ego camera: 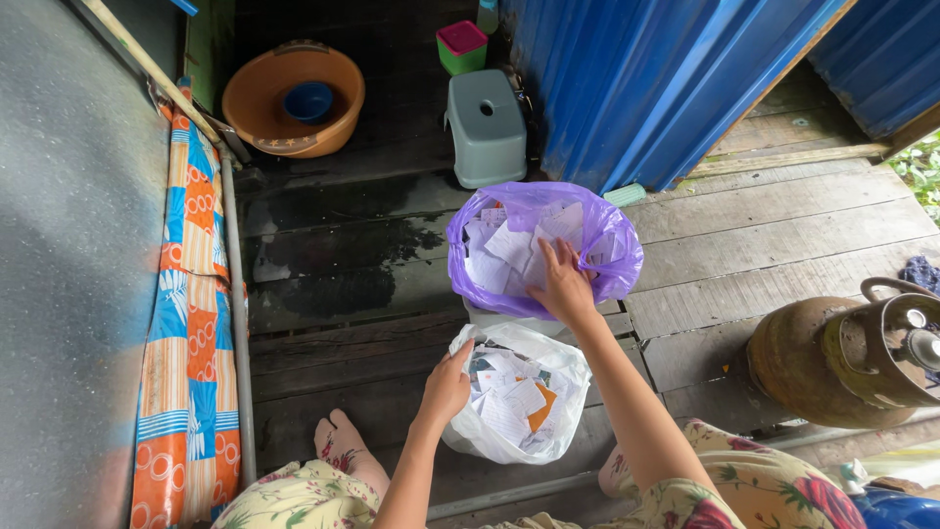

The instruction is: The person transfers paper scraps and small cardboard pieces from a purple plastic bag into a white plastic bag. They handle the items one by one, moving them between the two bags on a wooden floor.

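- The right hand (562, 284) reaches into the purple bag (617, 257), palm down, fingers spread loosely on the paper scraps (504, 250) inside; whether it grips any cannot be told.
- The purple bag lines a bin on the plank floor (764, 255) and is nearly full of white scraps.
- The left hand (446, 387) pinches the rim of the white bag (490, 436), fingers closed on the plastic, holding its mouth open.
- The white bag sits just in front of the purple one, touching it, and holds white scraps with one orange piece (540, 409).
- An orange basin (257, 98) at the far left holds a blue bowl (308, 100).
- A grey stool (487, 127) stands behind the purple bag, a green box with a pink lid (461, 46) beyond it.
- A rusty gas cylinder (832, 358) lies at the right.
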